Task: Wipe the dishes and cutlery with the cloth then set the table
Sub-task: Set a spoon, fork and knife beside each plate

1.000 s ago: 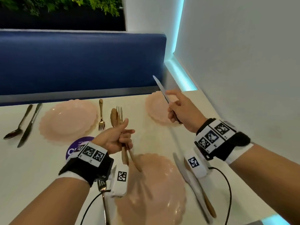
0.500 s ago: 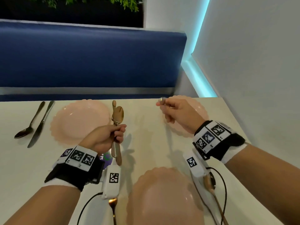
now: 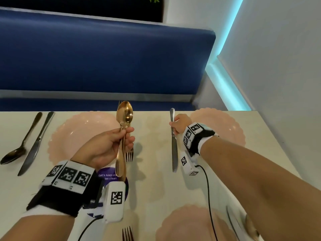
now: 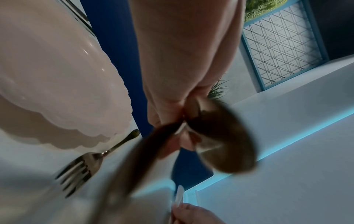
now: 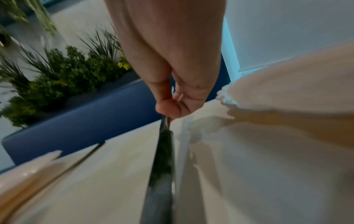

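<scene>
Above the cream table (image 3: 156, 186), the person's left hand (image 3: 104, 146) is gripping gold cutlery (image 3: 123, 136) by the middle, thumb and fingers curled round the stems; a gold spoon bowl is pointing up and a second rounded end is hanging down (how many pieces are in the bundle is hard to tell, and the left wrist view is showing them only as a dark blur). Directly behind this hand, a fork (image 3: 129, 154) is lying on the table just beside the far left pink plate (image 3: 69, 136), tines toward the person. Part of a purple round sticker (image 3: 107, 175) is showing below the hand.

To the right, the right hand (image 3: 179, 123) is pinching a silver knife (image 3: 174, 150) by its handle, fingers closed on it, with the blade hanging down toward the table near the left edge of the far right pink plate (image 3: 231, 129). The right wrist and its strap are covering part of that plate.

At the far left, a dark spoon (image 3: 20, 145) and another knife (image 3: 35, 145) are lying side by side, beside the left plate. Nearest the person, a third pink plate (image 3: 187, 225) is sitting with a fork (image 3: 127, 233) on its left and more cutlery (image 3: 243, 223) on its right, partly hidden by the right forearm. A blue bench (image 3: 104, 58) is running along the table's far edge.
</scene>
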A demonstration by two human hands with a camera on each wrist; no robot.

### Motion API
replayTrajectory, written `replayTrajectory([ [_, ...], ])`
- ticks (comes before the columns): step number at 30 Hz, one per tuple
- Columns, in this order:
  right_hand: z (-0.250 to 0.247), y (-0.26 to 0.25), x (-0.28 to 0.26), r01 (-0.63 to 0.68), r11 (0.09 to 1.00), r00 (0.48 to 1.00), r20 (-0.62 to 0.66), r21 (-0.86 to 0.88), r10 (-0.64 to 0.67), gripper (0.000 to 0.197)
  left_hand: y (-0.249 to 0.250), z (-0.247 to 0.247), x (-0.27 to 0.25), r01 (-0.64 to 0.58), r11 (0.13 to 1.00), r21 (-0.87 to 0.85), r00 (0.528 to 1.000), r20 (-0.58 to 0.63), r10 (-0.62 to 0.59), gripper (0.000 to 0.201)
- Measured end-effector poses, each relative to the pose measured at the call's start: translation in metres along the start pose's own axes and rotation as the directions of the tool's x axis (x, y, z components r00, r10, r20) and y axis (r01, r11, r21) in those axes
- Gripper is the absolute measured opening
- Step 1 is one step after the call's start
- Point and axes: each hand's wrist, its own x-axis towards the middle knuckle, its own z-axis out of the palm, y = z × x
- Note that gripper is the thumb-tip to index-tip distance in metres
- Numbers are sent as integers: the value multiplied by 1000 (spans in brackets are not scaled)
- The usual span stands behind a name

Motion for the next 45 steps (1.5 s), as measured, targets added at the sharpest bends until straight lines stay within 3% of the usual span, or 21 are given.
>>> replayTrajectory([
  [10, 9, -7, 20, -74, 952, 995, -92, -297, 49, 29, -3, 4, 16, -12, 1000, 2, 1000, -20, 12, 25],
  [22, 3, -6, 2, 23, 881, 997, -60, -473, -58, 43, -7, 9, 17, -49, 997, -54, 999, -18, 48, 26],
  [26, 3, -4, -5, 21, 840, 999, -15, -542, -35, 15, -9, 13, 16, -51, 997, -58, 999, -17, 50, 25],
  [37, 4, -3, -5, 10, 882, 999, -30, -472, -28, 35, -17, 19, 18, -42, 996, -82, 998, -39, 39, 21],
  [39, 1, -8, -9, 52, 873, 995, -46, -484, -85, 37, -18, 19, 18, -37, 995, -89, 998, -45, 33, 18],
  [41, -2, -20, -19, 241, 887, 943, -122, -395, -310, 27, -18, 19, 18, -30, 996, -87, 998, -55, 26, 15],
  [42, -4, -28, -29, 415, 858, 866, -156, -302, -474, 21, -18, 19, 19, -28, 996, -81, 998, -63, 22, 14],
  [43, -6, -36, -41, 599, 769, 755, -163, -224, -636, 18, -19, 19, 19, -27, 997, -72, 997, -70, 22, 13],
  [45, -9, -50, -67, 830, 538, 540, -31, -146, -841, 16, -21, 21, 19, -38, 997, -63, 996, -82, 33, 13],
])
